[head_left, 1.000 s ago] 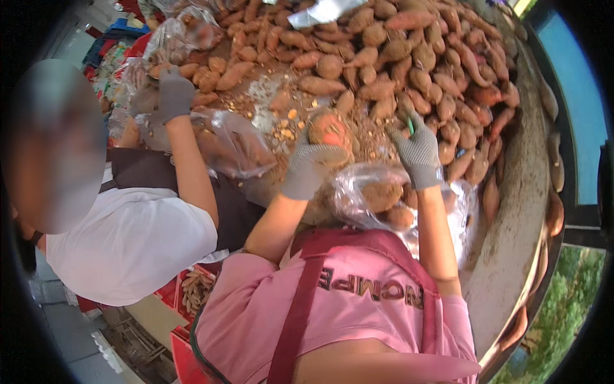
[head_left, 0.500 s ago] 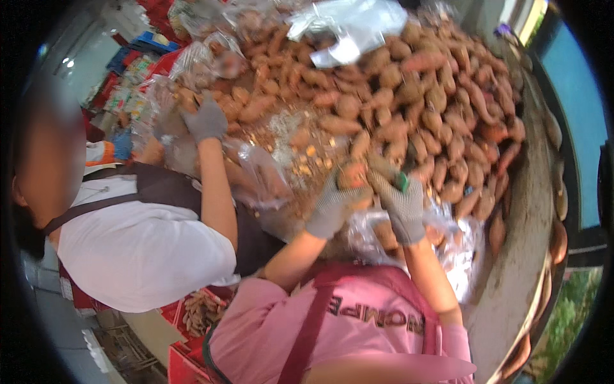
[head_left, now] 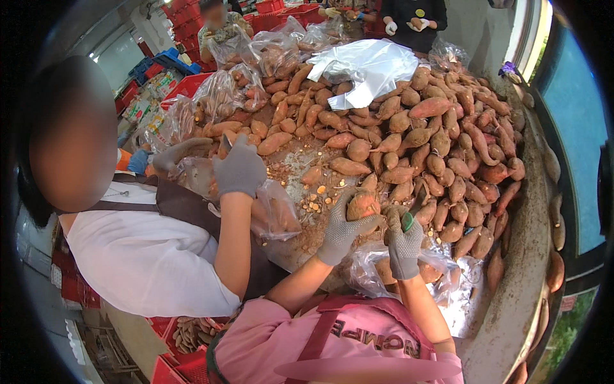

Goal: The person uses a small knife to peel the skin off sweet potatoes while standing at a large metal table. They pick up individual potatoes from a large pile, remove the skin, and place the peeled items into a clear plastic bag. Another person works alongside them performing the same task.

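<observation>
Left hand [head_left: 339, 232], grey-gloved, closed around one sweet potato [head_left: 362, 206] lifted just above the table; right hand [head_left: 405, 246], gloved too, pinching a small green-handled tool [head_left: 409, 221] beside that potato, fingers curled shut; I log a clear bag [head_left: 384, 272] under both hands, a few potatoes already inside, exact count hidden; left of me, a co-worker's gloved hand [head_left: 240, 169] on a second filled bag [head_left: 275, 214]; far, the heap [head_left: 435, 147], dozens loose, most still unsorted by my reckoning; one crumpled plastic sheet [head_left: 371, 67]; red crates [head_left: 268, 8] beyond.
</observation>
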The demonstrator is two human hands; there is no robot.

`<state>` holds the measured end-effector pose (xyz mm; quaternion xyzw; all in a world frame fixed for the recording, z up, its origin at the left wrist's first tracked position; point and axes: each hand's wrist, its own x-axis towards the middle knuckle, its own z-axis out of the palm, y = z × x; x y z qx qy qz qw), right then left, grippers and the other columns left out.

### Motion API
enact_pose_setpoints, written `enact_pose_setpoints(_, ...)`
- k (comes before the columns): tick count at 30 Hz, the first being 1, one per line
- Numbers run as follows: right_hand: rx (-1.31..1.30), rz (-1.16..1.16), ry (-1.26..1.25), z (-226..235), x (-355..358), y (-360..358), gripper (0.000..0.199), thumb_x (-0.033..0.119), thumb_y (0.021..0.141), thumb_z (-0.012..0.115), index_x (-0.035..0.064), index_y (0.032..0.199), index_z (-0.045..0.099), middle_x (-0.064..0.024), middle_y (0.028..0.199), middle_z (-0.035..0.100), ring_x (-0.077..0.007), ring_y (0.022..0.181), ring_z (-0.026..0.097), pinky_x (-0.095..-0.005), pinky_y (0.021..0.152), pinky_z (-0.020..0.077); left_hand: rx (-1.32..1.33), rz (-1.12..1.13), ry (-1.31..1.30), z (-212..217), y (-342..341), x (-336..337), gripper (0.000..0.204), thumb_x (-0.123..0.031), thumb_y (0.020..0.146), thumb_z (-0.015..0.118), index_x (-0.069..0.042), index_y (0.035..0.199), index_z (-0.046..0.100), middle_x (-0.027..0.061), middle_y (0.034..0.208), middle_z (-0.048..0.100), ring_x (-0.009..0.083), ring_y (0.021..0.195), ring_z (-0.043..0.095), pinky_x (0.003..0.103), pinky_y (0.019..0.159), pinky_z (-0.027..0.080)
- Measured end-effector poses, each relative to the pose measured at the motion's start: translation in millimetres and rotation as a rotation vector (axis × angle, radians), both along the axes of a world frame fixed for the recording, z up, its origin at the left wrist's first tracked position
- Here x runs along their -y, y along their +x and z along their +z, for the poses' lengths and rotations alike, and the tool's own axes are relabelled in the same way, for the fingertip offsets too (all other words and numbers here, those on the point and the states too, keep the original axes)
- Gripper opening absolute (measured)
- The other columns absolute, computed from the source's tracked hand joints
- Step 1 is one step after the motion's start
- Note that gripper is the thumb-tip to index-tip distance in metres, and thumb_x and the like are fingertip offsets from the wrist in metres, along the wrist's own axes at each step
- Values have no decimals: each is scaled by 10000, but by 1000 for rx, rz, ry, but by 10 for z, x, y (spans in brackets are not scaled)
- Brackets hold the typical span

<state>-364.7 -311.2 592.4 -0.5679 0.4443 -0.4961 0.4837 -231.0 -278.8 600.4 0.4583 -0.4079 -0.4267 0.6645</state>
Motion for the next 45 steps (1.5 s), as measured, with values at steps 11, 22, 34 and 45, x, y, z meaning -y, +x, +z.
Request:
enact_pose_setpoints(11,181,237,103,318,-66,-45,199,165,933,495,31,973,636,8,759,589,-40,595,459,-192,507,349,-214,-125,-47,-266,-141,45,330,-224,946,468,-20,1201,421,100,1166,524,184,1012,527,308,904,410)
enact_pose_setpoints(22,240,265,124,208,-2,71,288,301,968,432,95,784,512,50,636,457,-32,480,352,-184,417,258,298,8,-180,-241,-127,-35,528,66,830,530,-87,1317,392,140,1139,515,238,1049,508,342,879,436)
enact_pose_setpoints(34,177,517,181,140,98,-43,244,190,916,474,94,692,473,33,623,417,-77,565,378,-235,473,282,-662,-292,38,-572,120,165,411,-251,799,595,-15,1130,533,107,1054,597,188,892,586,289,764,505)
enact_pose_setpoints(45,-167,321,325,132,451,-351,183,202,874,528,33,918,583,6,686,538,-85,555,471,-227,474,356,-836,-43,232,69,261,88,574,-562,830,517,-2,931,591,153,766,643,264,550,630,312,355,503)
